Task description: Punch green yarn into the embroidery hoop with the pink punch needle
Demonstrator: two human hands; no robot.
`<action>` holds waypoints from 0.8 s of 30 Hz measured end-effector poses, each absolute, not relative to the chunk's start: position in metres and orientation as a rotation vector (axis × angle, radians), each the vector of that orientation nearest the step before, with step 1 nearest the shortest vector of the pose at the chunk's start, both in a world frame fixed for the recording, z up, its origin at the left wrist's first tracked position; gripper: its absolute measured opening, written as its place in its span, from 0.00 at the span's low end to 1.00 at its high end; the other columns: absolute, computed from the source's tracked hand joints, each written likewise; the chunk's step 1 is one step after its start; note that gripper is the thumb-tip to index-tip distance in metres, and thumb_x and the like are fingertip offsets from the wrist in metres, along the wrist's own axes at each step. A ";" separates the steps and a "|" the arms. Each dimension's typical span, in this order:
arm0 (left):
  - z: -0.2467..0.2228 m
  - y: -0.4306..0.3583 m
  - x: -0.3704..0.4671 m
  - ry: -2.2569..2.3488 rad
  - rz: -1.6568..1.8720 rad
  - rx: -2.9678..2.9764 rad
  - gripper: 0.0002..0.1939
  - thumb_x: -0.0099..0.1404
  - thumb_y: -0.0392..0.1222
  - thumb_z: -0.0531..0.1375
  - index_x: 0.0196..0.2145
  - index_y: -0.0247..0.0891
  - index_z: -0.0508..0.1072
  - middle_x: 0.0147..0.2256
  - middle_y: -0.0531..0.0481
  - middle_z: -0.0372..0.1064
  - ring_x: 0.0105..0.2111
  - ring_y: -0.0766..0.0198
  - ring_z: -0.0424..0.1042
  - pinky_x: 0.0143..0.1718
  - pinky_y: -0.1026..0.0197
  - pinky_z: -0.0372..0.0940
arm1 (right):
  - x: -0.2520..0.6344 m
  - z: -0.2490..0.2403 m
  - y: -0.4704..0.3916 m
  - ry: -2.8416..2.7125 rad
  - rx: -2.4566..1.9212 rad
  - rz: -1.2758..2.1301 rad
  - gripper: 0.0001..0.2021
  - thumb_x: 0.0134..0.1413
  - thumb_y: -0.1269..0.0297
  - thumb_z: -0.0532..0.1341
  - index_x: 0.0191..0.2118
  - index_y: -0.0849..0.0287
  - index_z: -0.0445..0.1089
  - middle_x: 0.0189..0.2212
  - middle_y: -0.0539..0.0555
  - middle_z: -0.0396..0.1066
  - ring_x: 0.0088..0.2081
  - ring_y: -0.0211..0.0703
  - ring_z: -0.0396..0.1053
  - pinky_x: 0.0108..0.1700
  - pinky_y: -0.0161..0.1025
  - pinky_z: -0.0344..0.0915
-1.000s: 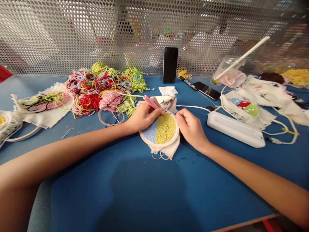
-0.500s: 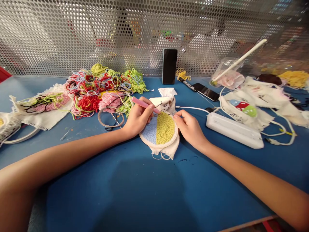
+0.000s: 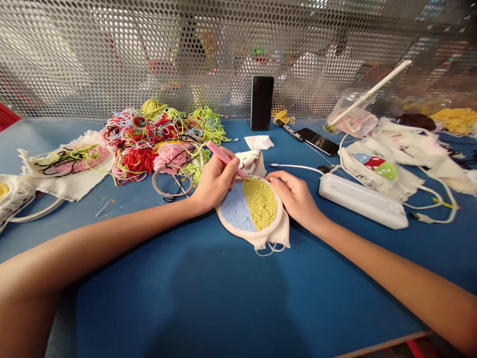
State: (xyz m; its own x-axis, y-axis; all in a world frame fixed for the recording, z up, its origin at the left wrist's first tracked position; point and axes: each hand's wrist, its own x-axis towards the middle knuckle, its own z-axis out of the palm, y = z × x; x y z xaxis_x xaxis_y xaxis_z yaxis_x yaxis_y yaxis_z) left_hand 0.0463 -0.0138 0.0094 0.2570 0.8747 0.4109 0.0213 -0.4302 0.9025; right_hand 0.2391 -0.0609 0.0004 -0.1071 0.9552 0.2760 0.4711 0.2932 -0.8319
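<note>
A pink punch needle (image 3: 220, 151) slants in my left hand (image 3: 215, 179), which is closed round it. Its lower end meets the top edge of a round embroidery hoop (image 3: 257, 235). Light blue loops (image 3: 236, 209) fill the left part of the hooped cloth, with yellow-green loops (image 3: 265, 206) on the right. My right hand (image 3: 296, 196) pinches the hoop's upper right rim between thumb and fingers. Loose white cloth (image 3: 281, 233) with threads hangs out below the hoop, and printed cloth (image 3: 251, 161) bunches up behind it.
A tangled yarn heap (image 3: 149, 139) lies back left, near an empty hoop (image 3: 154, 181). One phone (image 3: 262, 103) stands upright behind; another phone (image 3: 318, 141) lies flat. A white lamp-like bar (image 3: 363, 201) with cables and a second hooped piece (image 3: 376, 166) are at right.
The hoop has turned counterclockwise, its colour border now slanting and its loose cloth swung right. The punch needle is tilted more steeply.
</note>
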 end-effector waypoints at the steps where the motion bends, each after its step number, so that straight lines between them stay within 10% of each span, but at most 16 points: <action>1: 0.008 -0.014 0.046 0.845 1.286 1.696 0.08 0.65 0.44 0.52 0.31 0.38 0.59 0.18 0.59 0.60 0.14 0.75 0.57 0.15 0.71 0.53 | 0.240 0.001 -0.060 -1.748 -1.284 0.752 0.11 0.59 0.61 0.51 0.38 0.61 0.67 0.28 0.52 0.68 0.27 0.36 0.62 0.28 0.33 0.56; 24: 0.003 -0.021 0.046 0.646 1.433 1.420 0.13 0.64 0.52 0.51 0.30 0.41 0.55 0.16 0.62 0.53 0.09 0.75 0.52 0.07 0.70 0.46 | 0.240 0.005 -0.060 -1.807 -1.292 0.750 0.12 0.57 0.63 0.52 0.35 0.62 0.69 0.29 0.52 0.69 0.28 0.35 0.62 0.28 0.32 0.55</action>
State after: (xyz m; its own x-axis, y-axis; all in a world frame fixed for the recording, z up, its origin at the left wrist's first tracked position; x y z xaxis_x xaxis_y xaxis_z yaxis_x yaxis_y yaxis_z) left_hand 0.0456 -0.0207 0.0032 0.1632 0.8885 0.4289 -0.2672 -0.3787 0.8861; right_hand 0.2404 -0.0597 0.0050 -0.1833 0.9503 0.2518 0.4929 0.3104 -0.8128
